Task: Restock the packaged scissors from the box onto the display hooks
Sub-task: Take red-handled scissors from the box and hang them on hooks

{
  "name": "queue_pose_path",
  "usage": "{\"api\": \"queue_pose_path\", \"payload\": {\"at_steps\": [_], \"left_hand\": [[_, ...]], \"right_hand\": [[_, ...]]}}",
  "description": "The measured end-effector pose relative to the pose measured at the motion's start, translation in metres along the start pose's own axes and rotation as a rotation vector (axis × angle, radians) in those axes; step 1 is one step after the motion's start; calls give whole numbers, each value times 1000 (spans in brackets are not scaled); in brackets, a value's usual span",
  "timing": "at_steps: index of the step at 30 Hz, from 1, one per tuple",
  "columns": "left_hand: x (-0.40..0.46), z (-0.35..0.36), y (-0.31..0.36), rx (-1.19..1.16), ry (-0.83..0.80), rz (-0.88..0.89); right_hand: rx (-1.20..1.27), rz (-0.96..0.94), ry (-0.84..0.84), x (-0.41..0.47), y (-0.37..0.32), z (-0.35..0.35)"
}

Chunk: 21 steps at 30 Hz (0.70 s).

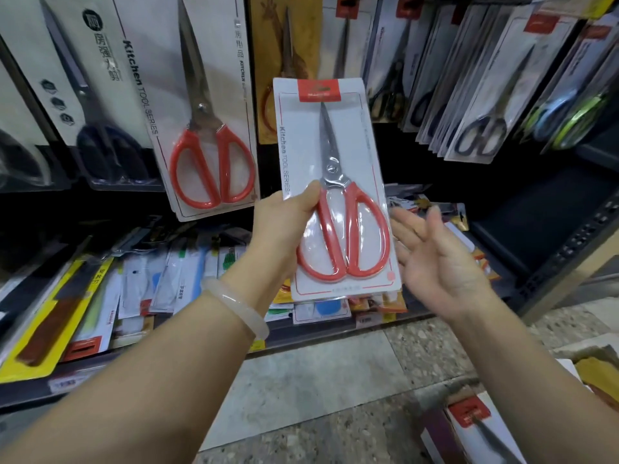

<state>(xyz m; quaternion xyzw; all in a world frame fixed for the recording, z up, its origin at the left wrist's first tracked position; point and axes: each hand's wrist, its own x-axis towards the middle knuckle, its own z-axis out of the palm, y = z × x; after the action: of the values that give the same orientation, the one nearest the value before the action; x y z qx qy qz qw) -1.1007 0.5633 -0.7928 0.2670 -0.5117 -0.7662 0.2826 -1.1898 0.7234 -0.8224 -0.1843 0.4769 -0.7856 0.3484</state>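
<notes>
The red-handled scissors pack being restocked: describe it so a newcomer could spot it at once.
Start at the dark display wall of hanging scissors packs. In front of its middle, the left hand grips a white card with red-handled scissors and a red top label. Unlike the similar hanging pack to its left, it is held, not hooked; the right hand is open beside it.

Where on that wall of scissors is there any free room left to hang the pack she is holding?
Free: the dark gap right of the held pack, between the brown card and the black-handled rows. Crowded: the left hooks with the hanging red scissors, and the lower shelf.
</notes>
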Motion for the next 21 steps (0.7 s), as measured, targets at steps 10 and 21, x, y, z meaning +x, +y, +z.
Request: {"api": "queue_pose_path", "payload": {"at_steps": [10,21], "left_hand": [[-7,-4,-8,83,-64,-2],[-22,-49,-11,112,-70,141]], "right_hand": [[-120,-20,99,10,6,26],[-254,-56,-55,8,37,36]]}}
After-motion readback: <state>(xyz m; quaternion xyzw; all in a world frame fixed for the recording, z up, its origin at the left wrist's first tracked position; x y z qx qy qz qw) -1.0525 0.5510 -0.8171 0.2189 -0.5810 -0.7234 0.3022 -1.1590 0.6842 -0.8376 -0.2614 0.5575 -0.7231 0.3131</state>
